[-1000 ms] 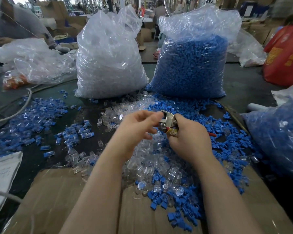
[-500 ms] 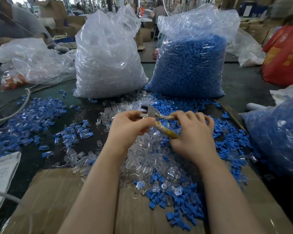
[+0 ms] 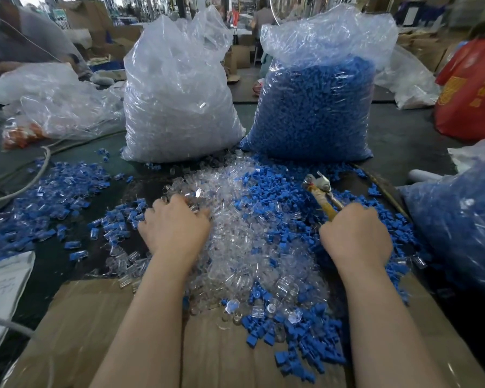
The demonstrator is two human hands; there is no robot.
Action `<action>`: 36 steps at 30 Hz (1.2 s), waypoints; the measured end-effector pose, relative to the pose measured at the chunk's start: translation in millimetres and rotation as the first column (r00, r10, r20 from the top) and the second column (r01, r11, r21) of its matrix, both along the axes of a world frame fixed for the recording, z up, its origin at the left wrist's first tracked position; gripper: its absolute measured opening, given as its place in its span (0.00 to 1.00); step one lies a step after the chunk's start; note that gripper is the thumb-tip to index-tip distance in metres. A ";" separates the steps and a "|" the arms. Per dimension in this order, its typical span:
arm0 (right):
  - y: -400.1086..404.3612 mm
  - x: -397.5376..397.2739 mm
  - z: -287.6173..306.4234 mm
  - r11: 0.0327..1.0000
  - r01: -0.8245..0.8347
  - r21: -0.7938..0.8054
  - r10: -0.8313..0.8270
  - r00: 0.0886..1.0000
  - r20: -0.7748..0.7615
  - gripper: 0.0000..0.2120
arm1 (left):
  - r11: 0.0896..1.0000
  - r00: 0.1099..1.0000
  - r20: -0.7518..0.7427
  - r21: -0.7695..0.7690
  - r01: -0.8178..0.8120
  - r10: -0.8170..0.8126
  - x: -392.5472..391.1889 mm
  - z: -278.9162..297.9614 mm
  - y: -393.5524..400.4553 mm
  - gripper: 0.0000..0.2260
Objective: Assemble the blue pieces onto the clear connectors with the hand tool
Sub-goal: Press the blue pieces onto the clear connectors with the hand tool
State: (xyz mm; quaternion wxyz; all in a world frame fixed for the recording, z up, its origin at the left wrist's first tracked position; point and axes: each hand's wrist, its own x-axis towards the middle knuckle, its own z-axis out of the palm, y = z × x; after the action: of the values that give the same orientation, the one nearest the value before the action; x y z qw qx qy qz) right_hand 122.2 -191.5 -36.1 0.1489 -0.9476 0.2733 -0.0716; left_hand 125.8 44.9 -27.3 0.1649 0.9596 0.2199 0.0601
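Head view: assembled pieces (image 3: 39,197) are heaped toward the tabletop's left edge; loose clear connectors (image 3: 235,219) are fingered by the left hand (image 3: 177,228), hand tool (image 3: 324,196) gripped by the right hand (image 3: 353,236); much remains.

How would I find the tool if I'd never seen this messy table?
Start at the big bag of blue pieces standing at the back. Come toward the person's right hand: the hand tool sticks up from its grip. It is the only thing with a shiny metal head and yellowish handle.
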 end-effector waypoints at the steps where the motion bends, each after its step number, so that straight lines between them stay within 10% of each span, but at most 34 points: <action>1: -0.1 0.1 -1.0 1.000 0.000 -0.001 0.000 0.999 -0.033 0.20 | 0.999 0.998 -0.064 0.033 -0.015 0.017 0.5 -0.6 0.8 0.26; 5: 3.4 1.8 -0.6 0.998 -0.065 -0.007 0.064 0.993 -0.102 0.12 | 0.999 0.984 -0.177 0.016 0.029 -0.026 1.8 -4.7 1.6 0.27; 18: 15.1 7.8 -0.6 0.892 -0.345 0.291 0.336 0.938 0.082 0.04 | 0.874 0.982 0.099 -0.449 0.187 -0.160 -4.0 1.1 -3.4 0.14; 36: 17.6 7.1 -3.4 0.690 -0.476 0.545 0.286 0.872 0.398 0.03 | 0.858 0.967 0.177 -0.453 0.244 -0.182 -0.6 -8.2 -5.0 0.05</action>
State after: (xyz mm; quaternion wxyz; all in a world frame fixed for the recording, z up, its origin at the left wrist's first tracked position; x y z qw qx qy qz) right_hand 129.3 -174.0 -39.5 0.5048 -0.8581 0.0522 -0.0778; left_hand 125.2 39.9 -35.5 0.4121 0.9033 0.1091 0.0474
